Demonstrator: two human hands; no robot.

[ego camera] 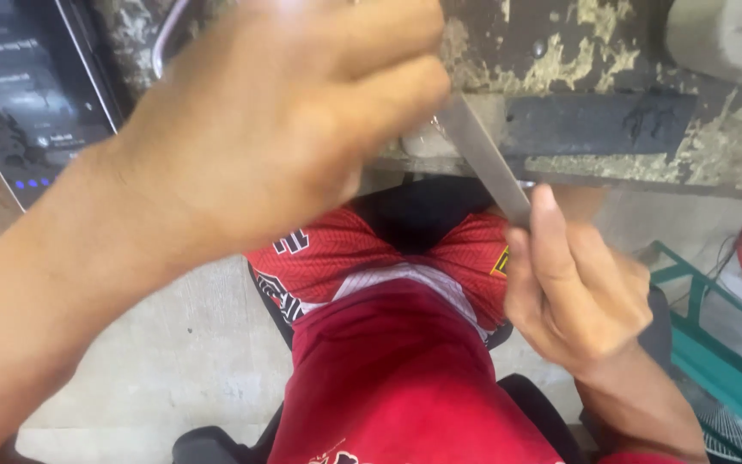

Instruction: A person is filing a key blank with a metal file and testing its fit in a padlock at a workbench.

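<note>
— Closest in, what's the left hand (276, 120) doing?
— Fingers curled over something at the bench edge (611, 167); what it grips I cannot tell.
— And the right hand (573, 283)?
— Clenched round the flat metal file (483, 155), blade slanting up to the bench. Work looks midway; the result isn't visible.

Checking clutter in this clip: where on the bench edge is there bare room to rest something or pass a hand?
The worn bench top is bare to the right of the flat metal file, toward the pale block. It is crowded at the middle edge, where the left hand and right hand grip the file, and at far left by the dark screen.
</note>
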